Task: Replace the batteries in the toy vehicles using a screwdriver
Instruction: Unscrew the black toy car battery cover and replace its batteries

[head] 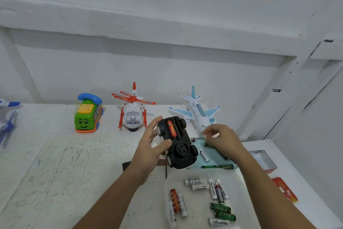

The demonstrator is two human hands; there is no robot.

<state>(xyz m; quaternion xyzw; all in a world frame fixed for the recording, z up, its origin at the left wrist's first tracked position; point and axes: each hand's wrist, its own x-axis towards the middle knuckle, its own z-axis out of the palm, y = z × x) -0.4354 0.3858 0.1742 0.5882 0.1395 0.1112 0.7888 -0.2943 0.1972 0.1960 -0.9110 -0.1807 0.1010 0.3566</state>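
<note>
Batteries [202,201]: nearest, at 5 o'clock from the car; a loose scatter of white, green and red-and-gold cells lying flat on the bench [65,163], several of them touching.
Left hand [150,152]: comes in from 7 o'clock; its grip is closed round the toy car, thumb across the near side, fingers behind the far side.
Toy car [176,143]: held above the bench, black underside up, all four wheels showing; nose or tail end points to 11 o'clock.
Red battery [171,128]: lies in the open compartment at the car's far end, lengthwise.
Right hand [220,139]: at 3 o'clock from the car, apart from it, above the tray; fingers curled and blurred, so I cannot tell whether the grip holds anything.
Tray [215,152]: pale teal, just right of the car; a white cell and green cells lie in it.
Tin [263,160]: open, at 3 o'clock, near the bench edge; a red card [284,189] lies just nearer.
Far row, against the wall: green phone bus [88,115] at 10 o'clock, helicopter [132,111] at 11, aeroplane [198,113] at 1.
Blue toy [7,123]: far left at 9 o'clock, cut off by the edge.
</note>
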